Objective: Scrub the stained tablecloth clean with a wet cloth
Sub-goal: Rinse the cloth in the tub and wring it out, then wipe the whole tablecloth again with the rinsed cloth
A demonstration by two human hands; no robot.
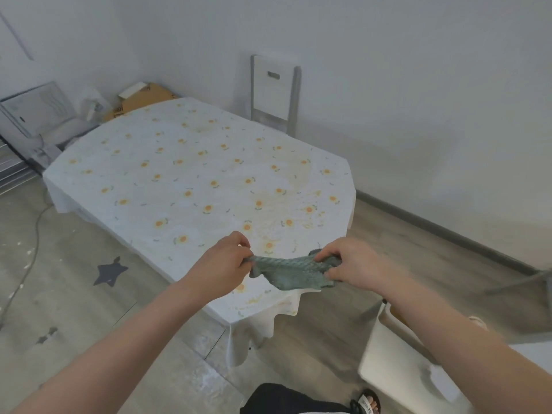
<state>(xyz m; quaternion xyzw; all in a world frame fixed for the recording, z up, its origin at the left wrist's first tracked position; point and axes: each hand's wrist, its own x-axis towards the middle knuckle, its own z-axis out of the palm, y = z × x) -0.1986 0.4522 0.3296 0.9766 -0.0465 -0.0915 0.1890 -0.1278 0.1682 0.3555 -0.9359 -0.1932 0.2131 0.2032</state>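
Together our left hand [222, 262] and right hand [349, 264] pinch a nubbly grey-green cloth [291, 271] taut above the floral tablecloth's [179, 174] stained near corner.

Almost nothing here can be read. The cardboard box [143, 98] on the floor beyond the table's far corner carries dark printed letters along its lower front edge, but they are too small and blurred to make out as a word. The white carton [35, 110] leaning at the left wall shows faint line drawings and a small dark mark, with no legible text. The sandal [369, 403] at the bottom edge has a light strap with some dark marking on it, also unreadable. The tablecloth [185, 174] bears only a flower print, without letters or numbers.
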